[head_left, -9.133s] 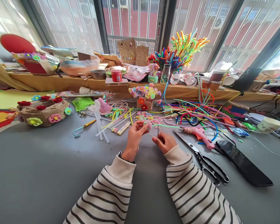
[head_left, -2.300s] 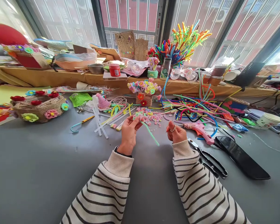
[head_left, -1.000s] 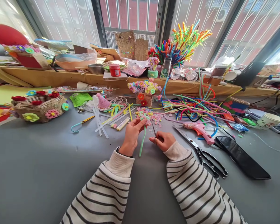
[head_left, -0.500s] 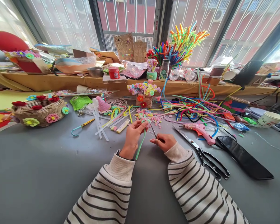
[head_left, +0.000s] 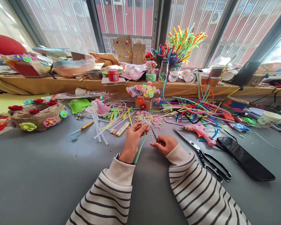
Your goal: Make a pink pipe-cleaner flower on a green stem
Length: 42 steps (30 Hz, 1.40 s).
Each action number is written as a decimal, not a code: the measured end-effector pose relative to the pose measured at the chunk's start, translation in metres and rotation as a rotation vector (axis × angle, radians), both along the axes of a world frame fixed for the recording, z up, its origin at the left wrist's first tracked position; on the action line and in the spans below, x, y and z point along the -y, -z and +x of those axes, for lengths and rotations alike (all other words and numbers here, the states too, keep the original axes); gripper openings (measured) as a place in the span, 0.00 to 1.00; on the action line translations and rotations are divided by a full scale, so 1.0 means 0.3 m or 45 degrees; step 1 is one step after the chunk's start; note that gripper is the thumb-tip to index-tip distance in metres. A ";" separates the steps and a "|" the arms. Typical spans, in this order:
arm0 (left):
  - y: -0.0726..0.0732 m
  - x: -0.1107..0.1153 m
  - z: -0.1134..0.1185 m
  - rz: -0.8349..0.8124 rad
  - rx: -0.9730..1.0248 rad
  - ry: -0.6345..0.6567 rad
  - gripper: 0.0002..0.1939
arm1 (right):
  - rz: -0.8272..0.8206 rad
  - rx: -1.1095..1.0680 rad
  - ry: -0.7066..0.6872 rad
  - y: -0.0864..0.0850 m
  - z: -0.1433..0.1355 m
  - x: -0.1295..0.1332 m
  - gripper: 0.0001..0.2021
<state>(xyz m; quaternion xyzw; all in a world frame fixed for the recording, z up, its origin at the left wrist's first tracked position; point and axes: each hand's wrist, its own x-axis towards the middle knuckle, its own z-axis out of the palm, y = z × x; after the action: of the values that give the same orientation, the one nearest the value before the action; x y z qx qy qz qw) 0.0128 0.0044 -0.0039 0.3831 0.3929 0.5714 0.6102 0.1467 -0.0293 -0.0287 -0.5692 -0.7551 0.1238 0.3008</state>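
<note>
My left hand (head_left: pixel 132 139) is closed in a pinch on a pale green pipe cleaner (head_left: pixel 140 148). The long end of it hangs down beside my wrist, and its bunched upper end shows at my fingertips. My right hand (head_left: pixel 165 145) is closed around a thin dark metal tool that looks like small scissors (head_left: pixel 154 133). Their narrow tip points up and left at the bunched green end; whether the blades touch it I cannot tell. The handles are mostly hidden by my fingers. Beyond the hands lie many pink and yellow fuzzy clippings (head_left: pixel 152 118).
Large black-handled scissors (head_left: pixel 198 148), a pink glue gun (head_left: pixel 201 132) and a black phone (head_left: pixel 245 158) lie at right. Glue sticks (head_left: pixel 98 125) and a flower-trimmed basket (head_left: pixel 37 118) are at left. Behind are loose pipe cleaners (head_left: pixel 189 107) and a small flower pot (head_left: pixel 144 102).
The view has shifted slightly. Both hands keep their hold, and the scissors' tip stays close to the green pipe cleaner, with only slight motion.
</note>
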 end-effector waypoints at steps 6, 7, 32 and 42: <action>-0.002 0.003 0.000 -0.008 -0.005 0.016 0.12 | -0.015 0.054 0.034 -0.003 -0.001 0.003 0.20; -0.004 0.004 -0.001 -0.010 -0.007 0.016 0.12 | -0.019 0.052 0.029 -0.005 -0.002 0.005 0.20; 0.003 0.004 0.004 0.076 -0.032 0.006 0.10 | -0.028 0.040 0.010 -0.004 0.000 0.007 0.20; 0.003 0.003 0.003 0.060 -0.061 -0.022 0.10 | -0.006 0.008 -0.006 0.011 0.010 -0.005 0.15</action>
<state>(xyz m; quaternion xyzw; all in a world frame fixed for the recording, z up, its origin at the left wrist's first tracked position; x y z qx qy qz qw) 0.0138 0.0035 -0.0049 0.4076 0.3971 0.5766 0.5863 0.1498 -0.0277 -0.0319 -0.5684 -0.7572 0.1246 0.2968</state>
